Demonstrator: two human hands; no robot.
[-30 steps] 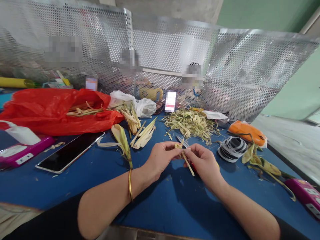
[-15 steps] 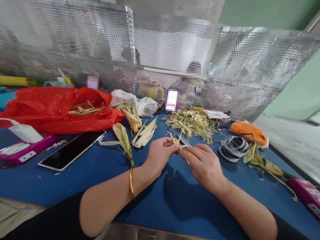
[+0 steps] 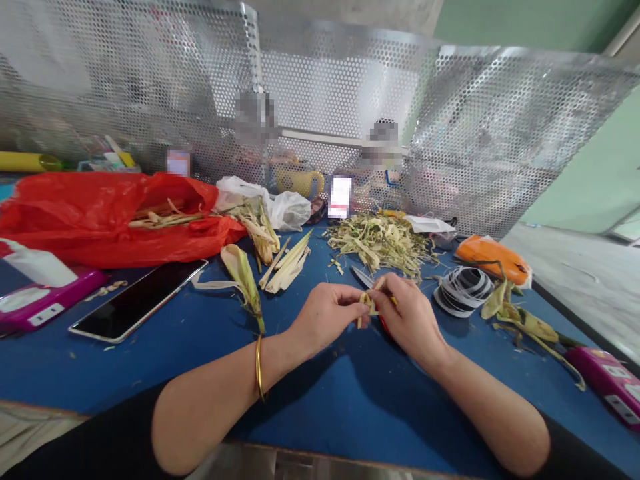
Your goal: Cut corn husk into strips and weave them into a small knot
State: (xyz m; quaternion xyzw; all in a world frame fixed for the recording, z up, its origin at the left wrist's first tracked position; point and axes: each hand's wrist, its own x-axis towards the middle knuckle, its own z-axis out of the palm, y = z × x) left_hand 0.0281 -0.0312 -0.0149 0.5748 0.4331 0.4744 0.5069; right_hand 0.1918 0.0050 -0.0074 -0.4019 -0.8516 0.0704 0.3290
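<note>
Between my hands, above the blue table [image 3: 300, 413], is a small folded piece of pale corn husk [image 3: 369, 303]. My left hand [image 3: 333, 310] pinches it from the left, thumb against fingers. From the other side my right hand [image 3: 407, 317] grips the same husk with closed fingertips. Just behind and under the right hand lies a pair of scissors [image 3: 363, 276], blades pointing away to the left, its red handle mostly covered. Beyond the hands is a heap of shredded husk [image 3: 383, 241]. To the left lie flat husk pieces [image 3: 290, 267] and a greenish whole husk [image 3: 243, 280].
At left are a red plastic bag [image 3: 80, 213] with husks, a phone [image 3: 140, 300] and a purple power strip [image 3: 55, 303]. A ribbon roll [image 3: 463, 292], an orange packet [image 3: 493, 259] and another purple block [image 3: 607, 380] lie right. A perforated metal screen [image 3: 330, 87] stands behind.
Both hands have shifted slightly, with the husk turned and now folded between the fingertips. The scissors show more plainly behind the right hand. The view has moved a little.
</note>
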